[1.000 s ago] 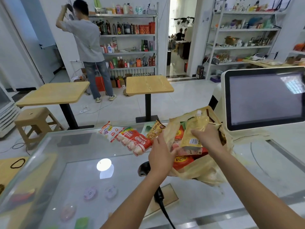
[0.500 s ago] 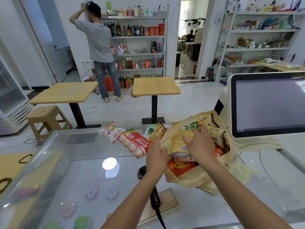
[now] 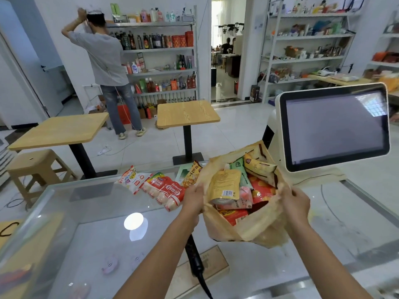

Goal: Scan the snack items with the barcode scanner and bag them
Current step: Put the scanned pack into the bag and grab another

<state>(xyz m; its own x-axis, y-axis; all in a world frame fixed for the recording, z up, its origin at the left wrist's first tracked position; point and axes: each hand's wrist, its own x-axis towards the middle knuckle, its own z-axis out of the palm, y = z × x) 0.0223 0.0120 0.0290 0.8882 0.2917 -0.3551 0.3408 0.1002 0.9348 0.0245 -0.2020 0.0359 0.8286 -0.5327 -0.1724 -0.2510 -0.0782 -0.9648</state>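
Note:
A tan plastic bag [image 3: 254, 230] lies open on the glass counter [image 3: 237, 268], holding several snack packs. A yellow pouch [image 3: 225, 186] lies on top inside it. My left hand [image 3: 193, 199] grips the bag's left rim and my right hand [image 3: 296, 200] grips its right rim, holding the mouth wide. Left of the bag on the counter lie a red-and-white sausage pack [image 3: 165, 189], a white candy pack [image 3: 132, 180] and a yellow snack packet [image 3: 192, 174]. The black barcode scanner [image 3: 194, 255] lies under my left forearm, partly hidden.
A white checkout screen [image 3: 335, 127] stands right behind the bag. The counter's far edge runs just behind the loose snacks. Beyond it are two wooden tables [image 3: 187, 114], a stool [image 3: 32, 167], stocked shelves and a person [image 3: 108, 70] facing away.
My right hand put the yellow pouch into the bag and let go, then moved right to the bag's rim. Both hands now spread the bag open.

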